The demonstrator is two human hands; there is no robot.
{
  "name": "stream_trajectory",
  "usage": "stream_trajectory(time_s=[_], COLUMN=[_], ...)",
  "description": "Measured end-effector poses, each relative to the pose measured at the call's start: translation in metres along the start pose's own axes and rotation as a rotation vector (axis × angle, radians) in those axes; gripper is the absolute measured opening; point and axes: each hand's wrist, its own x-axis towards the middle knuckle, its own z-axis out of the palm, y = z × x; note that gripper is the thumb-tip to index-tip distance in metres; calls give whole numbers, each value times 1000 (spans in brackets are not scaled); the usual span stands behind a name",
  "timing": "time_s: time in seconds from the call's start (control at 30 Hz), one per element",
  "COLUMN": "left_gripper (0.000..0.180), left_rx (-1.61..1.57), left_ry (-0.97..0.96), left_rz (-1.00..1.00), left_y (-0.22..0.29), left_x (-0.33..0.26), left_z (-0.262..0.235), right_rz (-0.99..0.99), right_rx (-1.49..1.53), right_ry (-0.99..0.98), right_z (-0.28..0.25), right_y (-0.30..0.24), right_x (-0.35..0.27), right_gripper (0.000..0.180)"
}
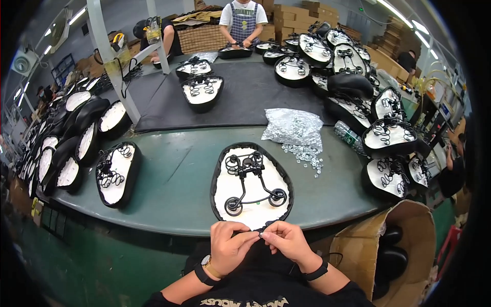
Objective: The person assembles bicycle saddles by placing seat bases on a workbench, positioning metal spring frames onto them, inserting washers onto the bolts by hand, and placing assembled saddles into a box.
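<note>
A bicycle saddle (276,204) lies upside down in front of me, its white underside and black wire frame with coil springs facing up. The narrow end points toward me at the table's front edge. My left hand (231,248) is pinched closed just below that end. Its fingertips meet those of my right hand (287,241), whose thumb and forefinger are also pressed together. A tiny pale spot and something dark show between the fingertips, too small to name. Beyond the saddle, a clear plastic bag (286,123) spills small shiny pieces (307,155) onto the green table.
Another upturned saddle (120,176) lies at left, before a large saddle pile (76,135). More are heaped at right (388,135), beside a plastic bottle (349,137). A cardboard box (358,245) with black saddles stands low at right. Across the table a person (243,25) handles a saddle.
</note>
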Motion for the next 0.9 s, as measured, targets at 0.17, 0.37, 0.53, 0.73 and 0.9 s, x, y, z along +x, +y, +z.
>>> stream_trajectory(time_s=[0.17, 0.37, 0.53, 0.73, 0.9], left_gripper=[20, 17, 15, 12, 13], left_rx=[177, 222, 337, 308, 264], left_ry=[54, 26, 100, 95, 35], left_rz=[-46, -137, -247, -316, -350], left_y=[4, -8, -53, -75, -86], left_x=[-4, -6, -4, 2, 6], left_z=[-16, -27, -22, -6, -7], right_rz=[79, -9, -894, -827, -890], right_rx=[103, -106, -1281, -1436, -1446], right_ry=[-70, -48, 238, 220, 204], right_z=[20, 34, 35, 35, 32], right_y=[-5, -4, -8, 10, 8], right_x=[12, 17, 44, 66, 73], right_gripper=[18, 17, 19, 10, 7])
